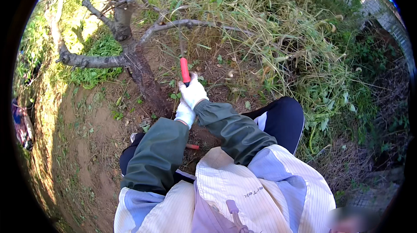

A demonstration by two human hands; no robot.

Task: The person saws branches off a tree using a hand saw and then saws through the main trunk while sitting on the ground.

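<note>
My right hand (194, 92), in a white glove, grips a hand tool by its red and black handle (185, 69). From the handle a thin metal blade or shaft (181, 40) points away from me, towards a low grey branch (182, 23); whether they touch is unclear. My left hand (185, 114), also in a white glove, lies against the lower side of the right; its fingers are mostly hidden. Just left of both hands the dark base of a tree trunk (151, 89) meets the soil. A second red handle (192, 146) shows on the ground between my legs, partly covered by my sleeve.
Another thick limb (94, 61) sticks out left from the trunk. Tall grass and weeds (293, 47) crowd the right side. Bare sloping soil (88, 141) spreads to the left. A dark bundle (22, 125) sits at the far left edge, with grey paving or blocks (381, 11) at upper right.
</note>
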